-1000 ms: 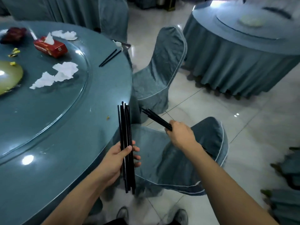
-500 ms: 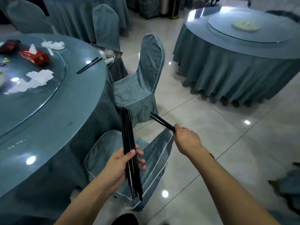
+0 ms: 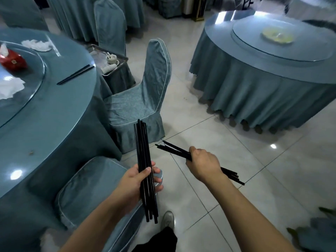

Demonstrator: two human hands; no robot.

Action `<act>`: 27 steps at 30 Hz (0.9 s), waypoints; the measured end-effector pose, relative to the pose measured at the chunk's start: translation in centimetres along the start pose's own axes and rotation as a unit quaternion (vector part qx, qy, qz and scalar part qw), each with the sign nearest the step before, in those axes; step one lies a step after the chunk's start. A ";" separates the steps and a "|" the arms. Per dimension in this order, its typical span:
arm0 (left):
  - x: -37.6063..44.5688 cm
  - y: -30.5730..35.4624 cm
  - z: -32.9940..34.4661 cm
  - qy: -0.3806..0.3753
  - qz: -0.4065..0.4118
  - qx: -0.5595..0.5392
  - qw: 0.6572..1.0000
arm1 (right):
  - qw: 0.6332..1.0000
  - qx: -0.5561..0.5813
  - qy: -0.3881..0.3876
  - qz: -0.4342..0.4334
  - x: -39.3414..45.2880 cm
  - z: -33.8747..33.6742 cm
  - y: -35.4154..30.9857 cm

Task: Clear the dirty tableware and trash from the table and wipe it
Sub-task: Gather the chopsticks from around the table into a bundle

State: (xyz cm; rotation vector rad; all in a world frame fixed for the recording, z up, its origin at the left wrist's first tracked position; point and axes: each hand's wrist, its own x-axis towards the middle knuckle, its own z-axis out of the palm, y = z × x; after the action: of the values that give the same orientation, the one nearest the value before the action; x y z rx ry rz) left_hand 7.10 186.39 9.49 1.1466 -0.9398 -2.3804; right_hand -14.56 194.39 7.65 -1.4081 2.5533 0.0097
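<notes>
Two grips clamped | left hand [image 3: 133, 180]: chopstick bundle [image 3: 145, 160] | right hand [image 3: 203, 163]: chopsticks [image 3: 172, 150]

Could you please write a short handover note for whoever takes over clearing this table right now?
Left hand: grips an upright bundle of black chopsticks.
Right hand: grips a smaller bunch of chopsticks, tips pointing toward the left bundle.
Done: most chopsticks gathered, not yet put down anywhere.
Left on the table: one pair of chopsticks near the edge, a red tissue box and crumpled white napkins on the glass turntable. A tray of white items sits beyond the table.
Wiping has not started; no cloth is in view.
</notes>
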 end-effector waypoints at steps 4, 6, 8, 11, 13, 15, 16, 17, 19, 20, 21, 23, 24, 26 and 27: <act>5.7 2.8 3.1 0.018 0.006 -0.020 1.000 | 1.000 0.012 -0.025 -0.002 6.2 -1.5 2.5; 8.4 4.9 4.5 0.006 0.024 -0.010 1.000 | 1.000 0.017 -0.021 -0.004 9.9 -2.4 3.4; 10.9 7.2 5.6 0.015 0.039 -0.010 0.999 | 1.000 0.021 -0.016 -0.010 13.3 -3.3 4.2; 13.9 9.7 7.0 0.021 0.051 -0.017 0.998 | 0.999 0.031 -0.032 -0.019 18.0 -4.6 5.3; 15.8 11.1 7.9 0.029 0.056 -0.032 0.997 | 0.998 0.036 -0.039 -0.032 21.4 -5.6 5.8; 18.2 12.4 8.8 0.047 0.066 -0.047 0.996 | 0.997 0.035 -0.040 -0.048 25.0 -6.7 6.3; 19.5 12.9 9.2 0.058 0.070 -0.052 0.994 | 0.997 0.032 -0.039 -0.061 26.9 -7.1 6.5; 20.8 13.5 9.6 0.070 0.073 -0.056 0.993 | 0.996 0.030 -0.038 -0.075 28.9 -7.5 6.7; 23.6 14.6 10.6 0.094 0.078 -0.063 0.990 | 0.994 0.030 -0.037 -0.097 33.2 -8.3 7.3; 25.1 15.3 11.2 0.106 0.082 -0.068 0.989 | 0.993 0.031 -0.037 -0.108 35.4 -8.8 7.7; 26.6 16.0 11.9 0.118 0.086 -0.075 0.986 | 0.992 0.033 -0.037 -0.117 37.7 -9.3 8.2; 29.9 17.7 13.6 0.148 0.097 -0.100 0.979 | 0.990 0.031 -0.042 -0.132 42.0 -10.3 9.7; 31.4 18.6 14.5 0.164 0.104 -0.114 0.974 | 0.989 0.032 -0.048 -0.138 44.1 -10.8 10.5; 34.5 20.7 16.5 0.191 0.119 -0.136 0.965 | 0.986 0.036 -0.056 -0.154 48.5 -11.9 12.2; 36.0 21.8 17.5 0.200 0.128 -0.147 0.960 | 0.984 0.036 -0.053 -0.166 50.8 -12.5 13.0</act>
State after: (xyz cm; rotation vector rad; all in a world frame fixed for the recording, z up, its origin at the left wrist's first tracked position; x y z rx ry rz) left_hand -28.54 158.22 12.15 1.2366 -0.5396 -1.9021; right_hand -53.93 157.58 8.42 -1.7359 2.1827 -0.0606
